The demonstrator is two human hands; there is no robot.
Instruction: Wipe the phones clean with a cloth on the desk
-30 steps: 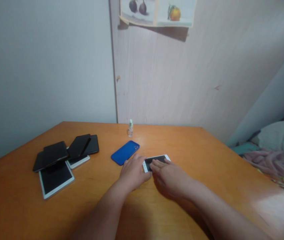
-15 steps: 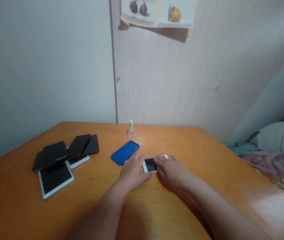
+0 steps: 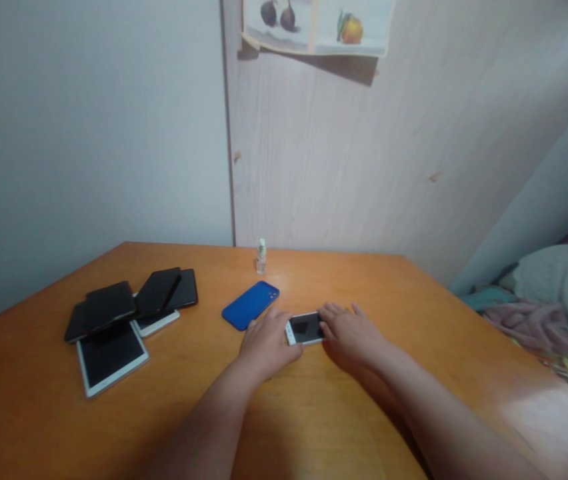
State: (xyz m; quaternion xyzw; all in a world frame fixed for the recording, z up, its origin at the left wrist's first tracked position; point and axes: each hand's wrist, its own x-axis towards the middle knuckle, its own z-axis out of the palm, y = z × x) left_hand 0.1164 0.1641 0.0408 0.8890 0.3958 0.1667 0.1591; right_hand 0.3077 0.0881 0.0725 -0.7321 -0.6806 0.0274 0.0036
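A white smartphone [image 3: 306, 329] with a dark screen lies face up on the wooden table. My left hand [image 3: 267, 343] grips its left end, thumb at the near edge and fingers at the far edge. Fingers stretched out, my right hand [image 3: 351, 333] lies flat over the phone's right end and hides that part. Just beyond my left hand is a blue phone case [image 3: 251, 305], lying with its camera cutout toward the far right.
On the left, several black devices [image 3: 111, 306] lie heaped over a white tablet [image 3: 113, 358] and another white device [image 3: 159, 324]. A small clear bottle [image 3: 261, 257] stands toward the table's [image 3: 344, 270] back edge. Bedding [image 3: 559, 293] is at the far right.
My right hand has slid right along the phone, uncovering more of the screen. My left hand and the phone stay in place.
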